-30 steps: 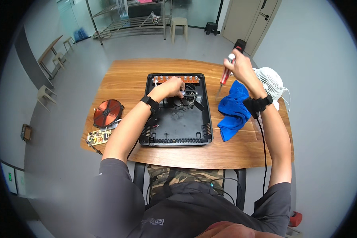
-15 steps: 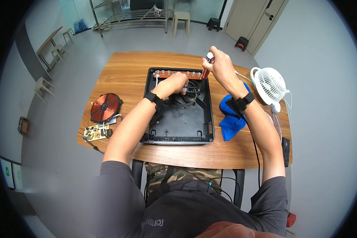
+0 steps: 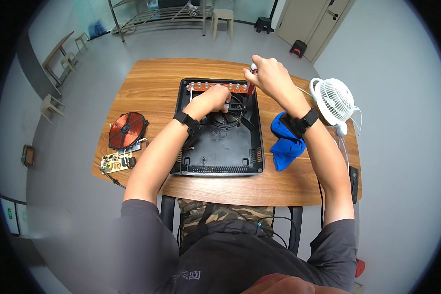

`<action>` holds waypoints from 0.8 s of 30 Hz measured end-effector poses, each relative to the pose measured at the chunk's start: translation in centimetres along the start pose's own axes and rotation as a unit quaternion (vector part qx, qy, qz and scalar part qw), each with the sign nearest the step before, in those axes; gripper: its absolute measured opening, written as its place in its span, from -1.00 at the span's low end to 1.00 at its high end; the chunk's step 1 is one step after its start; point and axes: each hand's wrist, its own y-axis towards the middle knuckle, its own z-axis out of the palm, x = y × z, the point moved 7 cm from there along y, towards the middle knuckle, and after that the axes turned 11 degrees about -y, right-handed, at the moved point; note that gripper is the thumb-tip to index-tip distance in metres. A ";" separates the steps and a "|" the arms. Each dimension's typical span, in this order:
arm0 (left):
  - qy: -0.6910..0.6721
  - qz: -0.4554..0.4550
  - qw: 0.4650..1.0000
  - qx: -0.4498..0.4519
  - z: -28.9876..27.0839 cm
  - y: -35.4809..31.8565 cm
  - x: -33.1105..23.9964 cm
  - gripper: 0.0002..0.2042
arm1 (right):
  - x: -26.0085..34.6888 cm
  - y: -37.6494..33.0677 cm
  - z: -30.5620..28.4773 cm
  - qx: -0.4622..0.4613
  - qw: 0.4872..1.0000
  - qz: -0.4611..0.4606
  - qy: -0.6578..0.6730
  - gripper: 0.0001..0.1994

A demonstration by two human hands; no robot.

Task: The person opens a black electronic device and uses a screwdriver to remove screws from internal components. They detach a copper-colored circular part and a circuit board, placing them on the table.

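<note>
A black plastic housing (image 3: 220, 149), shaped like the lower shell of an induction cooker, lies open on the table. Inside its far part sits a black cooling fan (image 3: 236, 110). My left hand (image 3: 213, 99) reaches over the fan with fingers closed; a small whitish-blue bit shows at the fingertips, too small to name. Gripped in my right hand (image 3: 270, 77) is a screwdriver (image 3: 250, 88) with a red and white handle, held upright over the housing's far right part. Its tip is hard to make out. Along the far wall runs an orange circuit strip (image 3: 237, 87) with several round parts.
Left of the housing lie a copper coil disc (image 3: 126, 130) and a yellow circuit board (image 3: 116, 162). To the right are a blue cloth (image 3: 286, 152), a white fan (image 3: 334, 100) with cables, and a black flat object (image 3: 354, 183) at the edge of the wooden table (image 3: 220, 193).
My right hand and the screwdriver have shifted slightly left and up in view. My left hand stays over the fan, and the whole scene has shifted a little with the camera.
</note>
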 end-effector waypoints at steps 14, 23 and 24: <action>0.021 -0.014 1.000 0.013 -0.1 -0.1 -0.4 -0.62 | 0.9 0.2 -0.3 -0.021 0.997 -0.049 -0.061 -0.56; 0.024 -0.031 0.999 0.023 -0.1 -0.5 -0.9 -0.62 | 1.6 0.9 0.0 0.040 0.999 -0.020 -0.026 -0.68; 0.022 -0.026 0.999 0.020 0.0 -0.3 -0.6 -0.62 | 1.4 0.9 0.0 0.039 0.999 -0.010 -0.031 -0.67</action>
